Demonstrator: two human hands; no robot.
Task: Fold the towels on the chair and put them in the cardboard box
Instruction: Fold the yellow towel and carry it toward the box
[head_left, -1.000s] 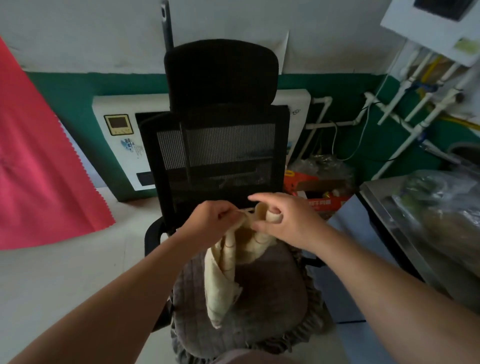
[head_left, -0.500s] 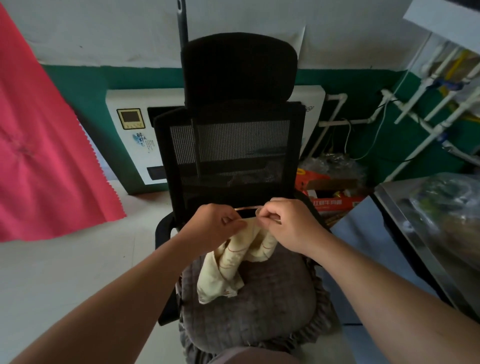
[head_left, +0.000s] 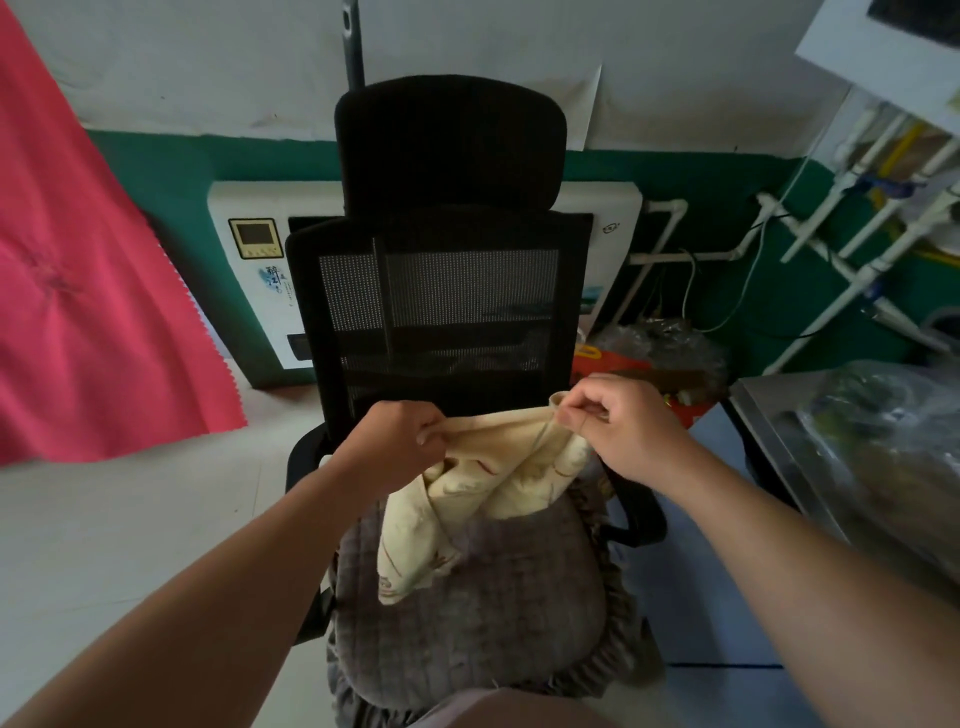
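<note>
In the head view, at the centre of the frame, the left hand (head_left: 397, 441) and right hand (head_left: 621, 431) each pinch the top edge of the cream towel (head_left: 467, 493), stretched between them above the chair (head_left: 467, 597) seat; its lower part hangs bunched onto the grey cushion. The risk, as I judge it: twisted cloth could fold crooked, or a shallow pinch could slip and drop an end. Compared with half a second ago, the hands are wider apart and the edge is drawn out.
</note>
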